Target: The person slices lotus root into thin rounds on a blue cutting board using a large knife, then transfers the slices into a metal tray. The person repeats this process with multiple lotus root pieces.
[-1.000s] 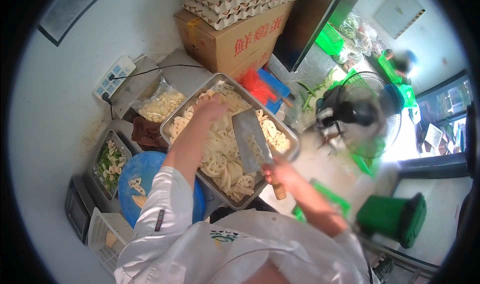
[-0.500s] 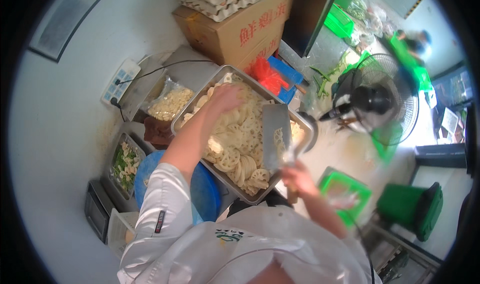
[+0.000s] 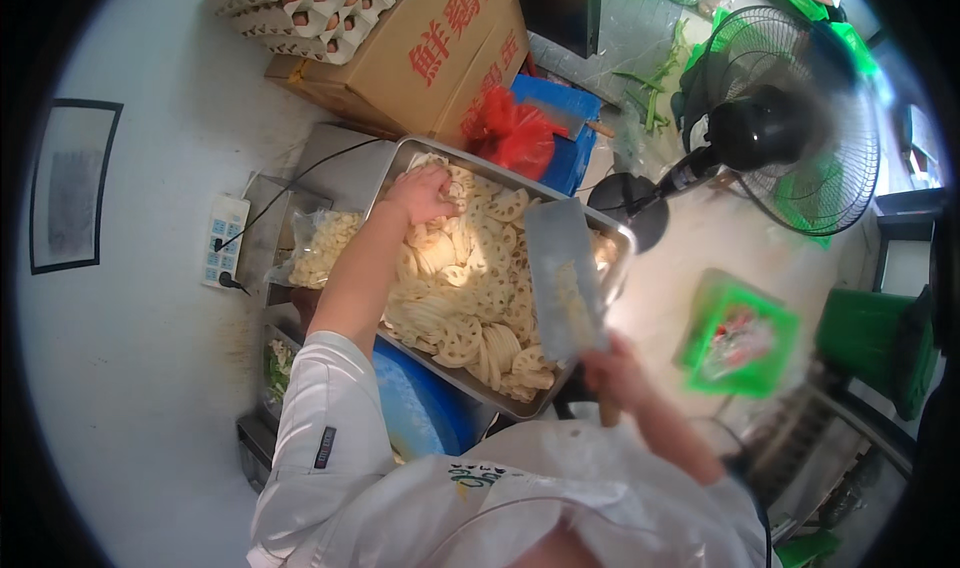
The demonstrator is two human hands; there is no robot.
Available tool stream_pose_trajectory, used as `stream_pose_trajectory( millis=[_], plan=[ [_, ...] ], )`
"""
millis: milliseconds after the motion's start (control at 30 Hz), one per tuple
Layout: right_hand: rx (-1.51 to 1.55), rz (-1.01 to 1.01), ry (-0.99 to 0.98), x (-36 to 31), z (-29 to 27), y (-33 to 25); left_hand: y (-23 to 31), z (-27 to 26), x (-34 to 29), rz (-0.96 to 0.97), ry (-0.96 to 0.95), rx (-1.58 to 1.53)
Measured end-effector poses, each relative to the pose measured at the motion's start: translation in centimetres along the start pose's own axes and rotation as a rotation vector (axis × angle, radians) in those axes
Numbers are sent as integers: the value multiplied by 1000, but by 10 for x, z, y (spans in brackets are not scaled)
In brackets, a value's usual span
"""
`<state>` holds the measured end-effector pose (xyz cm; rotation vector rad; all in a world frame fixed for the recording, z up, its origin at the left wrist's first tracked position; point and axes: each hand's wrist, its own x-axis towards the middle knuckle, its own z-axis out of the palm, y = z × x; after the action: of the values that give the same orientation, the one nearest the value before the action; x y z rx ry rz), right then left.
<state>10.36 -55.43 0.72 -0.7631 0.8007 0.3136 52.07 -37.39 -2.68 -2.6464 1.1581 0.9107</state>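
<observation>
A deep metal tray [image 3: 466,370] is heaped with pale lotus root slices [image 3: 478,268]. Toward its far left corner, my left hand [image 3: 428,194] rests on the slices with fingers spread. My right hand [image 3: 618,372] is closed round the wooden handle of a cleaver [image 3: 562,268]. The cleaver's broad grey blade lies over the right side of the tray, with pale bits stuck to its face. Whether the blade touches the slices beneath, I cannot tell.
Left of the tray lie a bag of pale pieces [image 3: 328,248] and a power strip [image 3: 226,236]. Egg trays [image 3: 320,13] top a carton [image 3: 400,78] behind. A red bag [image 3: 510,140], a black fan [image 3: 765,128] and a green basket [image 3: 740,343] are to the right; a blue round lid [image 3: 415,393] is below.
My left hand has shifted toward the tray's far left corner across the slices. The head view has turned, moving the surroundings. My right hand still grips the cleaver.
</observation>
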Motion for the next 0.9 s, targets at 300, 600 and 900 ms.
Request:
stream_pose_trajectory(
  millis=[300,600,900],
  plan=[
    [38,-1,-55,15,-1,-2,-3,12,12,4,17,199],
    [48,2,-24,16,1,-4,-25,-17,-34,215,37,51],
    [18,-7,-51,23,5,-1,20,13,-146,519,429,62]
  ],
)
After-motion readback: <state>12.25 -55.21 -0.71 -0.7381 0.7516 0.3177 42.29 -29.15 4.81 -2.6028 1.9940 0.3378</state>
